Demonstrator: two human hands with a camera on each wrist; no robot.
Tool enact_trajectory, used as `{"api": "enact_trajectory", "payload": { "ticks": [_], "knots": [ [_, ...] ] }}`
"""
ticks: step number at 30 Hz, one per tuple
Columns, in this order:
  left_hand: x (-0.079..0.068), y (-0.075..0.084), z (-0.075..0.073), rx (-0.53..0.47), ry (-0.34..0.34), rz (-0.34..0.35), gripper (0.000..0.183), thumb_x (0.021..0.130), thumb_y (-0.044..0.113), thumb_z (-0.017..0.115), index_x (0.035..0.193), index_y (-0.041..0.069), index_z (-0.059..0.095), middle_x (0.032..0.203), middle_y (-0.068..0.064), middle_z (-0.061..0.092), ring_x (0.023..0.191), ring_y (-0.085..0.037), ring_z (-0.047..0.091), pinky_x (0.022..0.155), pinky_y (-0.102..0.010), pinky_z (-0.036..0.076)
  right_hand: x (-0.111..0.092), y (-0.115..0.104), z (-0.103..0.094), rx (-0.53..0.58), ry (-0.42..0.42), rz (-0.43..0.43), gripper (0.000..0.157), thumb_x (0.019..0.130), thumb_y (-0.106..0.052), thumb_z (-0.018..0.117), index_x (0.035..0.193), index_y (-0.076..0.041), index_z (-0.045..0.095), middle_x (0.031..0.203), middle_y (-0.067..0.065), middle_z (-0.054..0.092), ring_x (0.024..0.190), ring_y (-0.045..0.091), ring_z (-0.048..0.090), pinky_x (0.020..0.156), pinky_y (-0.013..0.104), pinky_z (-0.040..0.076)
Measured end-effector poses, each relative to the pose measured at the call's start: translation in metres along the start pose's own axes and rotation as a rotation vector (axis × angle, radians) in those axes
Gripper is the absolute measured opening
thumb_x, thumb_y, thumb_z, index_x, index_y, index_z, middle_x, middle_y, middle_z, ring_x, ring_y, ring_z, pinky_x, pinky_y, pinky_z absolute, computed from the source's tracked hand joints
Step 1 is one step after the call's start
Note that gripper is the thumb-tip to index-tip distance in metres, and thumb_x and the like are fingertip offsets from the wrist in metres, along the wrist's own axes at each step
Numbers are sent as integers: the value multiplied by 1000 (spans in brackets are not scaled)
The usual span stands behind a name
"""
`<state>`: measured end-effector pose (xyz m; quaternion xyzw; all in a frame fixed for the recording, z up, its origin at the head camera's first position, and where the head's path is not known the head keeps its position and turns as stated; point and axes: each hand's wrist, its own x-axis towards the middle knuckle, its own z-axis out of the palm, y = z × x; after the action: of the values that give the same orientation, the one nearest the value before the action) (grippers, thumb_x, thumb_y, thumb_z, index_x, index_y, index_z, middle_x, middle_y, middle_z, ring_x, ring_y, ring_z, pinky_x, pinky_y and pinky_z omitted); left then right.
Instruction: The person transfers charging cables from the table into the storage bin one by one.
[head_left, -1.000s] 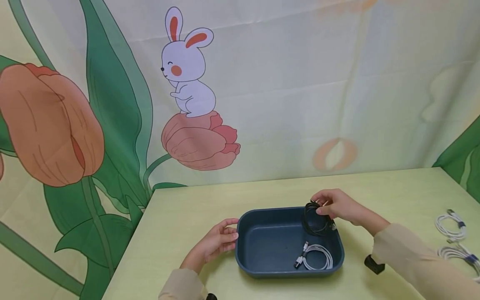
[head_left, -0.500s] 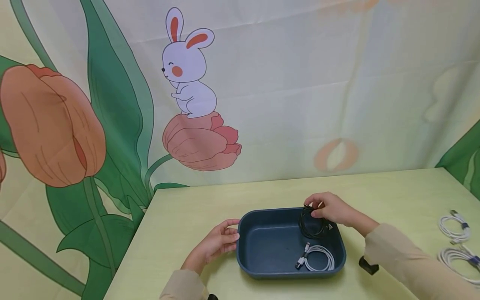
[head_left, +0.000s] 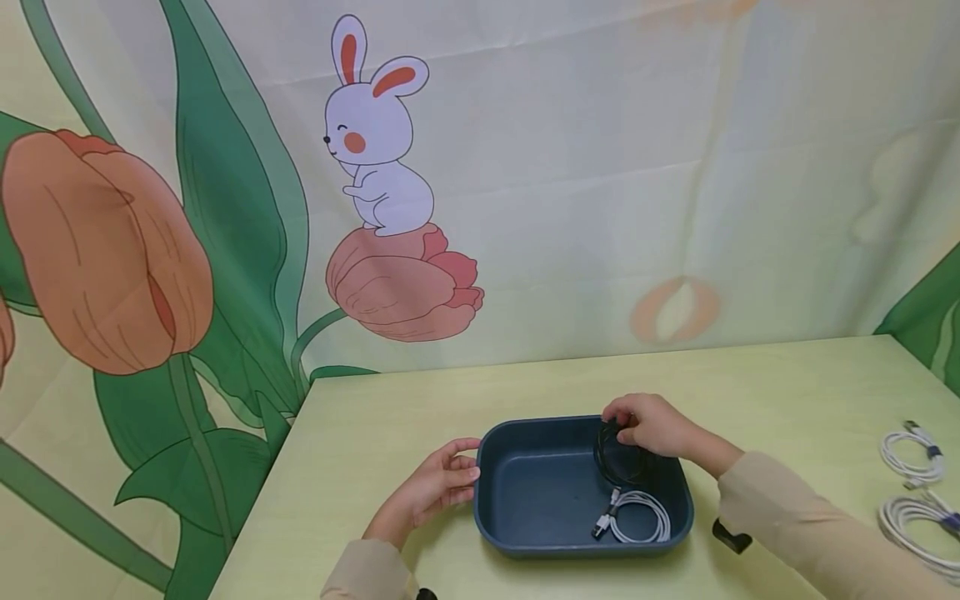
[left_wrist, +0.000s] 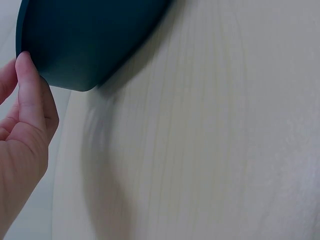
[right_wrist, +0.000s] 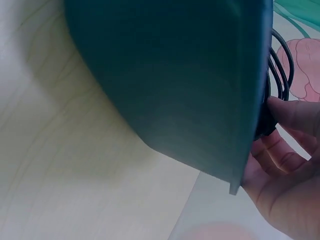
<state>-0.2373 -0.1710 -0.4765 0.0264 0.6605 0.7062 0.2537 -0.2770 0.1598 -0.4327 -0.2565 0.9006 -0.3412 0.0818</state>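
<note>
A dark blue rectangular bin stands on the table. My left hand touches the outside of its left wall, thumb and fingertips near the rim; the left wrist view shows the thumb against the wall. At the bin's back right corner, my right hand pinches a coiled black cable, which hangs down inside the bin. In the right wrist view the bin's wall hides part of the black cable. A coiled white USB cable lies in the bin's front right part.
Two more coiled white cables lie on the table at far right, a smaller one behind a larger one. Behind the pale yellow table hangs a cloth backdrop printed with flowers and a rabbit.
My right hand has moved left and slightly down with the black cable, bringing it lower into the bin. My left hand stays at the bin's left side.
</note>
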Motion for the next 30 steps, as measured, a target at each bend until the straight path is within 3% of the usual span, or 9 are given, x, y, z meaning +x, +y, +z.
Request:
{"api": "enact_trajectory", "payload": {
  "ticks": [30],
  "knots": [
    [-1,2,2,-7,5,-2,46,88,3,49,130,3,31,87,1,50,69,-5,54,61,-17,49,0,9,14,-118,74,-34,22,76,-1,64,98,-2,62,80,4,56,71,13,48,64,27,44]
  ]
}}
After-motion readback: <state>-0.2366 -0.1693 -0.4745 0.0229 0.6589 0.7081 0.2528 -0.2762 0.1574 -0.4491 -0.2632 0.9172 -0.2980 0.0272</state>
